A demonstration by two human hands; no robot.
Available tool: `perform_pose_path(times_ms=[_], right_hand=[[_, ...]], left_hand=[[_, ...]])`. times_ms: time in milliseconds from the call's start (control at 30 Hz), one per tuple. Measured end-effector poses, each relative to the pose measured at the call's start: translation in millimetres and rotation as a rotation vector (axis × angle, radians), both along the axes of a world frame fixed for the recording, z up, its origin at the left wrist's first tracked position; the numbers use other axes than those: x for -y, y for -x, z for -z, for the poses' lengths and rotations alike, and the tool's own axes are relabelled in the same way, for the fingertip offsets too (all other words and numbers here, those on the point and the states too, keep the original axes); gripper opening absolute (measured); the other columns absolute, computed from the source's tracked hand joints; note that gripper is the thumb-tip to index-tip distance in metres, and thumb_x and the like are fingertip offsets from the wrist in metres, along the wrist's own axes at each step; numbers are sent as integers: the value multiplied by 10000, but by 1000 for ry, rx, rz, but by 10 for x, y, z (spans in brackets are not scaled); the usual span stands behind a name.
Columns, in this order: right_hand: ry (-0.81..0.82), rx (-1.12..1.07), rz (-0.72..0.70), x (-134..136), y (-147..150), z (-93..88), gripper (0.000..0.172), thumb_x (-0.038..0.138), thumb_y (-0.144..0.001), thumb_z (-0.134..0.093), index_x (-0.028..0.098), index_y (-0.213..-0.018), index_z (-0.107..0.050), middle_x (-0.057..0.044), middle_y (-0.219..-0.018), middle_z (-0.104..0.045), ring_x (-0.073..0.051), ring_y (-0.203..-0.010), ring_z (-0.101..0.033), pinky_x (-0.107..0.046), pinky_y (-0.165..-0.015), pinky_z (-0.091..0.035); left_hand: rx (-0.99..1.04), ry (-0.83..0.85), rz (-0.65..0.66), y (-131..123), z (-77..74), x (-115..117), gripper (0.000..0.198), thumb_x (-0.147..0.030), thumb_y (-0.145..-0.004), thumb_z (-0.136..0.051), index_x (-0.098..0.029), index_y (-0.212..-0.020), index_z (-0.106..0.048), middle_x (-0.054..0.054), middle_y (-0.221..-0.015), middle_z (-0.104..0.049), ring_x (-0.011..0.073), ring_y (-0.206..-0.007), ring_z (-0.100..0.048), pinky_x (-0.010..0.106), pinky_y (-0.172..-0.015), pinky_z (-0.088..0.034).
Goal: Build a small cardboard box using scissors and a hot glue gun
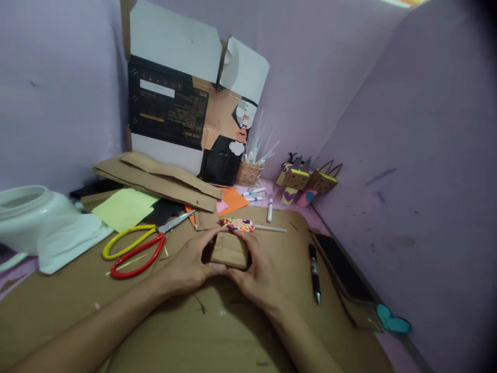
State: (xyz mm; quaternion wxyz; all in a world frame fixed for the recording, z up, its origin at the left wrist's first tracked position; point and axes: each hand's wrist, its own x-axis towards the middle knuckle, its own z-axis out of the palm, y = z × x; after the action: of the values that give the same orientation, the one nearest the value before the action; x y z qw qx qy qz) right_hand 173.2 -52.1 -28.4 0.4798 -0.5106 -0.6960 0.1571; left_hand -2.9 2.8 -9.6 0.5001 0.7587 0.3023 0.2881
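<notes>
Between my two hands is a small brown cardboard box, held low over the cardboard sheet. My left hand curls round its left side, and my right hand wraps its right side. Both thumbs meet at the near edge, while the fingertips reach the far side and are partly hidden. Just beyond the box lies a colourful patterned craft knife or cutter-like tool with a pale strip sticking out to the right. Scissors with one yellow and one red handle lie spread to the left of my left hand.
A black pen and a dark phone-like slab lie at right. Behind are cardboard strips, yellow-green paper, markers, a basket of sticks and cardboard animal figures. A white jar lies left; a flattened carton leans on the wall.
</notes>
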Motion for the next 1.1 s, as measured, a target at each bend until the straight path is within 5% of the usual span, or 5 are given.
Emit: perform_pose_path(times_ms=[467,600,700,833,1100], right_hand=[[5,90,-50,24,-52,-27,514,211,-709,-688,212,-1195,-522,-103,-1150,-609,-259,-1062,-577,-395,-911,-468],[-6,61,-91,41,-79,-43,586,268,-710,-713,217,-1245,-481,-118,-1222,-583,-277,-1133,-546,-421,-961,-436],[46,-43,-104,57,-88,-66,726,306,-701,-734,228,-1335,-388,-122,-1314,-529,-281,-1189,-515,-415,-966,-441],[174,-158,-107,57,-61,-86,608,241,-708,-708,229,-1271,-481,-104,-1262,-575,-269,-1107,-575,-391,-892,-494],[267,-602,-251,27,-78,-88,585,473,-664,-744,245,-1176,-575,-108,-1225,-619,-303,-1145,-566,-458,-958,-457]], left_hand=[[24,19,-11,-27,-5,-47,478,-281,-641,-712,-214,-1073,-519,24,-980,-639,211,-894,-609,327,-777,-487],[-23,-26,-19,-15,-35,-21,523,-264,-642,-715,-211,-1124,-517,43,-1051,-630,226,-936,-602,338,-807,-484],[32,30,-17,-18,-25,4,668,-265,-640,-739,-220,-1238,-445,79,-1206,-581,241,-1062,-574,356,-892,-469],[106,107,-98,-24,-28,12,761,-215,-628,-745,-215,-1298,-385,103,-1230,-573,245,-1122,-558,368,-933,-461],[79,133,-138,18,-79,2,598,-253,-605,-735,-178,-1165,-537,85,-1190,-612,263,-1087,-575,384,-933,-458]])
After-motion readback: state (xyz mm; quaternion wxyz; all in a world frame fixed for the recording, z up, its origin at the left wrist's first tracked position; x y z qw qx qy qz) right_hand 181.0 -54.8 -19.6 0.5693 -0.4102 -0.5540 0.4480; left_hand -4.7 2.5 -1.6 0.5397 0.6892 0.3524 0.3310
